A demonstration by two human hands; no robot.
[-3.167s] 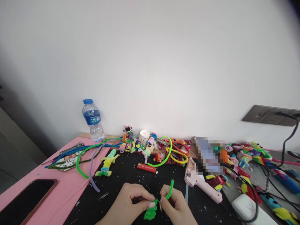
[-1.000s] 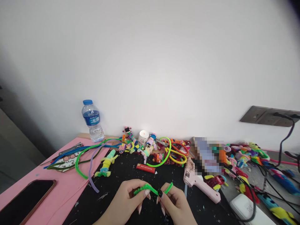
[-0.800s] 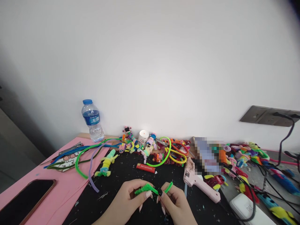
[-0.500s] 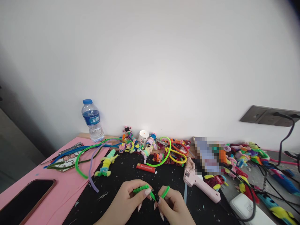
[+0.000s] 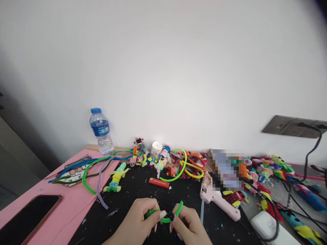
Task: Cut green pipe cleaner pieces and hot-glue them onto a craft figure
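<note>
Before white wall [image 5: 163,75], black mat [image 5: 138,187].

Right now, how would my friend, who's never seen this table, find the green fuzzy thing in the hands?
Under the white wall, find the black mat, then the left hand and right hand over it. Between them bends a fuzzy green stem, one end poking up from the right hand. The other long green stems are untouched; only this one is held.

Hands [image 5: 141,217] sit between phone [image 5: 29,219] and glue gun [image 5: 221,201].
</note>
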